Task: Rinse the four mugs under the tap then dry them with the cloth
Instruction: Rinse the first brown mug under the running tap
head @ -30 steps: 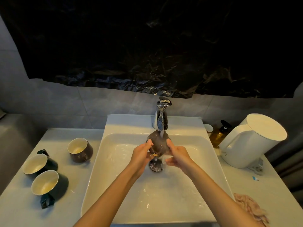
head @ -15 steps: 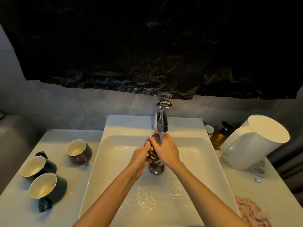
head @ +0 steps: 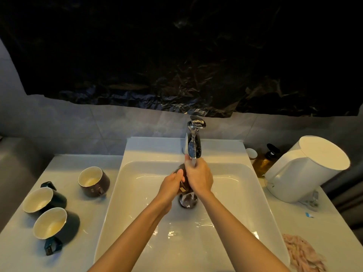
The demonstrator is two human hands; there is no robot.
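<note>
A dark brown mug [head: 181, 169] is held over the white sink [head: 137, 193] under the running chrome tap [head: 193, 142]. My left hand [head: 170, 185] grips it from the left. My right hand [head: 199, 175] lies over its top and right side, hiding most of it, and the water stream falls on that hand. On the counter to the left stand another brown mug [head: 94, 181] and two dark green mugs [head: 44, 199] [head: 56, 226], all tilted with cream insides showing. A pink cloth [head: 302, 254] lies crumpled at the front right.
A white kettle [head: 306, 167] stands on the right counter, with an amber pump bottle [head: 265, 161] and a small white cup [head: 251, 154] behind it. The drain [head: 187, 201] sits below my hands. Black plastic sheeting covers the wall above the tiles.
My right hand has moved from the mug's right side up over its top, under the stream. The mug stays beneath the tap. The view has shifted slightly.
</note>
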